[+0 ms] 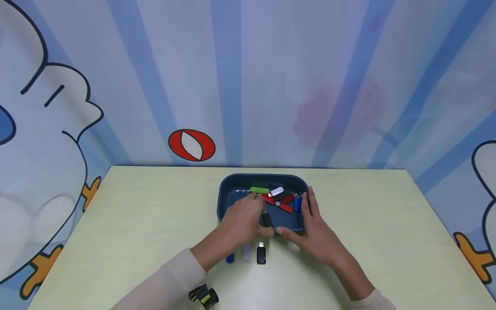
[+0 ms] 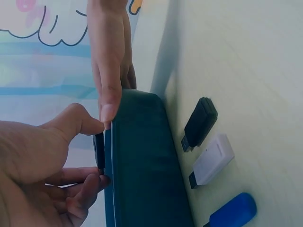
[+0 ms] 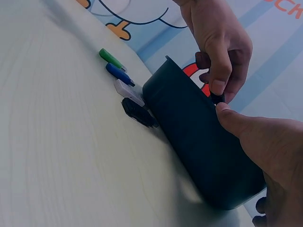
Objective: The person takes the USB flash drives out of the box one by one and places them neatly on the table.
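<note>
Just inside the near rim of the dark-blue, round-cornered plastic tray [image 1: 236,181], you have a slim black USB stick [image 1: 266,218] pinched between the thumb and fingers of your left hand [image 1: 242,219]. That hand is the one at the stick, reaching over the tray from the near left, and the stick lies on its right side in the head view. Its long axis runs roughly away from you, the far end leaning slightly left. Your right hand [image 1: 321,239] is spread, its thumb at the near rim and its straight fingers along the tray's right end. Your two thumbs come close together; you cannot tell whether the right one touches the stick.

Deeper in the tray, you see a loose cluster of small oblong sticks: a bright green one [image 1: 258,190], a glossy white one [image 1: 276,191], several red ones [image 1: 284,207] and a blue one [image 1: 297,203] by the right wall.

On your near side of the tray, a row stands on the pale, faintly grained surface [image 1: 162,206]: a boxy black stick [image 1: 261,255] with its metal plug towards the tray, a flat whitish stick [image 2: 214,160], a rounded blue stick [image 2: 233,211] and, seen from your right wrist, a green stick [image 3: 110,57].

Behind everything, you face a smooth, blue-striped printed backdrop [image 1: 267,86].
</note>
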Motion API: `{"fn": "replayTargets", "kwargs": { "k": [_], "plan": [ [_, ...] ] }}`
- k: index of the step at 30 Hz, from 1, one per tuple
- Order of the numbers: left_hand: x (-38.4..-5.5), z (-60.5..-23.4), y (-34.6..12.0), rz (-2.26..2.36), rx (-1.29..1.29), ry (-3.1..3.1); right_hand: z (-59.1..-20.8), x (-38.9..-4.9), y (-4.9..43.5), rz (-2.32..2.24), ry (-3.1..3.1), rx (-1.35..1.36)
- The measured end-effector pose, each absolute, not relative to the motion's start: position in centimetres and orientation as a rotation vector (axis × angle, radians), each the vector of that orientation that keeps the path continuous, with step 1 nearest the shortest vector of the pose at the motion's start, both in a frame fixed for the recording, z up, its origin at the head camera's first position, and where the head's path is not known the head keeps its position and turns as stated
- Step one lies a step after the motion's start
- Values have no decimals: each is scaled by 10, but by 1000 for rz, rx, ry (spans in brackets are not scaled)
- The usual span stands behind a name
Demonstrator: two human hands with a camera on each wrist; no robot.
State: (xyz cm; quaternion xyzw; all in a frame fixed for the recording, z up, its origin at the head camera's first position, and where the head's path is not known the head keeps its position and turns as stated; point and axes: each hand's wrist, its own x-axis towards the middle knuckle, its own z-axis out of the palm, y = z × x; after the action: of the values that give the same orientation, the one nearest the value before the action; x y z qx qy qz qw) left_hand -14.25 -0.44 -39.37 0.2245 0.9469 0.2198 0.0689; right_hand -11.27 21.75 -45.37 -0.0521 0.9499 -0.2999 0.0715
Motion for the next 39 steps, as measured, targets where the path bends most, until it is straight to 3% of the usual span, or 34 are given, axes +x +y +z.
{"fn": "replayTargets", "kwargs": {
  "k": [39],
  "plan": [
    [-106,-395,6,474,880,2740,-454,-113,221,-933,2851,-193]
  ]
}}
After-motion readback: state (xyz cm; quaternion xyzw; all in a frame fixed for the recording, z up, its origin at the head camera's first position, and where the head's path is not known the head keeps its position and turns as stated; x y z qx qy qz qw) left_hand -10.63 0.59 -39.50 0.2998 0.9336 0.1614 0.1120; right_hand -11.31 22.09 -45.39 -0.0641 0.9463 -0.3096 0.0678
